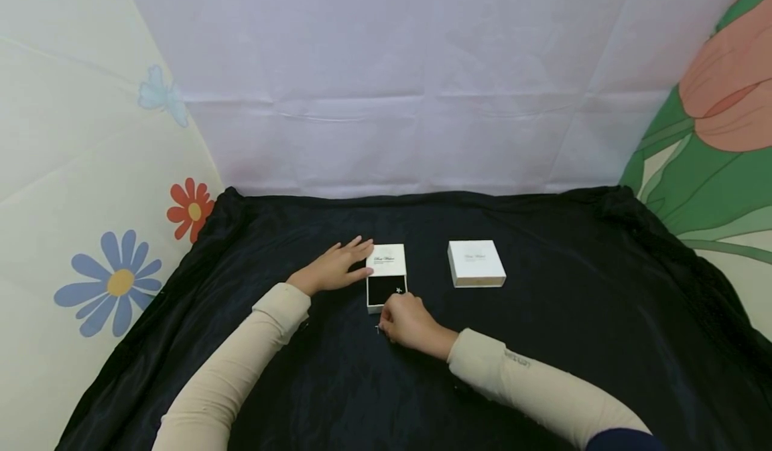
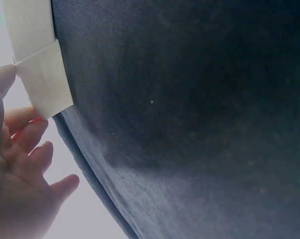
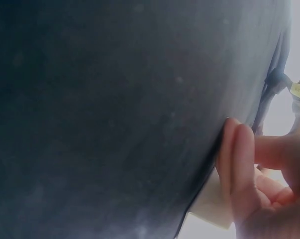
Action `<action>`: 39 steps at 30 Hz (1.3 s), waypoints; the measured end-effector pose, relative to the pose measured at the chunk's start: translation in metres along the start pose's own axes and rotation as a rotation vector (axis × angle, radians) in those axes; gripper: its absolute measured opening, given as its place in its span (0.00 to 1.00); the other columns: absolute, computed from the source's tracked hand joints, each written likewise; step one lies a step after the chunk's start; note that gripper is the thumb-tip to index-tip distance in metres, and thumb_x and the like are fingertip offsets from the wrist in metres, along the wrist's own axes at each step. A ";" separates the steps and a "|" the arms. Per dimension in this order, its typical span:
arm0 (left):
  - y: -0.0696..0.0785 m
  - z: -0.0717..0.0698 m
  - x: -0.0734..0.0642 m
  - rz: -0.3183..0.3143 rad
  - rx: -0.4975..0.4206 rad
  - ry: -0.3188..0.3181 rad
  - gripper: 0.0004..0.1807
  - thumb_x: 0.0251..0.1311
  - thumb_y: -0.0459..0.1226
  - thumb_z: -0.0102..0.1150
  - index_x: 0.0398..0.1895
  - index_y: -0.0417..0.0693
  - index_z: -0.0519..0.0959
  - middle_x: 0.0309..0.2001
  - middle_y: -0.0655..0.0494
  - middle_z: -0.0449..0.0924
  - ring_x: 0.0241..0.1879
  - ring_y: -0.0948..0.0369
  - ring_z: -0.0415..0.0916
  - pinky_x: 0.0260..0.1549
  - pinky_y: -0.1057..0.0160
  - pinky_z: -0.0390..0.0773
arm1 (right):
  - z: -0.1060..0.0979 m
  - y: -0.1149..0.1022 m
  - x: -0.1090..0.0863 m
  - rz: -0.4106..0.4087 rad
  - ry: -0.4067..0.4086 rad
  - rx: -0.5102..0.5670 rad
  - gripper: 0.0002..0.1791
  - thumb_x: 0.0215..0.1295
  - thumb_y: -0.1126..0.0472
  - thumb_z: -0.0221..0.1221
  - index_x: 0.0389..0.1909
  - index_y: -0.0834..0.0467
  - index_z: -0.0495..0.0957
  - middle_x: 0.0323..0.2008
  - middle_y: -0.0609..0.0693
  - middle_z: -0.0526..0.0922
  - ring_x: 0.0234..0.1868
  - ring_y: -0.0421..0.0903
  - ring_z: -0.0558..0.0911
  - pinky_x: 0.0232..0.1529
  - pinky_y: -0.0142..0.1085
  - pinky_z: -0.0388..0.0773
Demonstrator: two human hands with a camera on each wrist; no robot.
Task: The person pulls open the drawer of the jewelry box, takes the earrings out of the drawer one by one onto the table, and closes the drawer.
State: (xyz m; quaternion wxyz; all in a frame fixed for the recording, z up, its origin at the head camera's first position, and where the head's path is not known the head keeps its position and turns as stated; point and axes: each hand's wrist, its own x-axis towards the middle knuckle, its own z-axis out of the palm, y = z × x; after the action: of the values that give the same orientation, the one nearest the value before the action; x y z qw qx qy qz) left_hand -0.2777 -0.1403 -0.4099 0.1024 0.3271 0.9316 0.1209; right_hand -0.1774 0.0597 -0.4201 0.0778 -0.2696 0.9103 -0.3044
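Observation:
A white drawer-style box (image 1: pixel 387 261) with dark lettering stands in the middle of the black cloth. Its tray is slid out toward me, showing a black insert (image 1: pixel 380 289) with a small silvery star-shaped piece (image 1: pixel 399 291) near its right edge. My left hand (image 1: pixel 332 267) lies against the sleeve's left side, fingers extended; the left wrist view shows fingertips at the box's edge. Just in front of the tray, my right hand (image 1: pixel 412 321) has its fingers bent together, pinching a tiny silvery piece of jewellery (image 1: pixel 378 329). Its shape is mostly hidden by the fingers.
To the right sits a second white box (image 1: pixel 475 262), closed, with faint lettering on top. Black cloth (image 1: pixel 573 283) covers the table up to a white backdrop (image 1: pixel 386 89). Flower-printed sheets hang at both sides.

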 end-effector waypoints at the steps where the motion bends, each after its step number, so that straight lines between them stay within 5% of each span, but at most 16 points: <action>1: 0.000 0.000 0.000 0.002 -0.001 0.003 0.36 0.70 0.54 0.45 0.75 0.47 0.53 0.75 0.53 0.48 0.75 0.52 0.39 0.68 0.38 0.46 | 0.000 0.000 0.000 0.001 -0.001 0.000 0.12 0.60 0.68 0.62 0.17 0.56 0.83 0.09 0.39 0.73 0.12 0.34 0.72 0.19 0.28 0.71; 39: 0.000 0.001 -0.001 0.005 -0.007 0.011 0.36 0.70 0.54 0.45 0.74 0.46 0.54 0.75 0.53 0.48 0.75 0.51 0.40 0.68 0.38 0.47 | -0.004 -0.001 -0.001 0.033 -0.028 0.024 0.11 0.58 0.68 0.64 0.17 0.57 0.84 0.09 0.40 0.76 0.13 0.34 0.74 0.17 0.28 0.70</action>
State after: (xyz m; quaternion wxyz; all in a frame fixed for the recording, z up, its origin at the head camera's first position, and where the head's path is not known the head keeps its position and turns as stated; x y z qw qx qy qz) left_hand -0.2772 -0.1408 -0.4106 0.0980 0.3282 0.9310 0.1261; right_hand -0.1776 0.0614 -0.4161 0.0988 -0.2577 0.9098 -0.3100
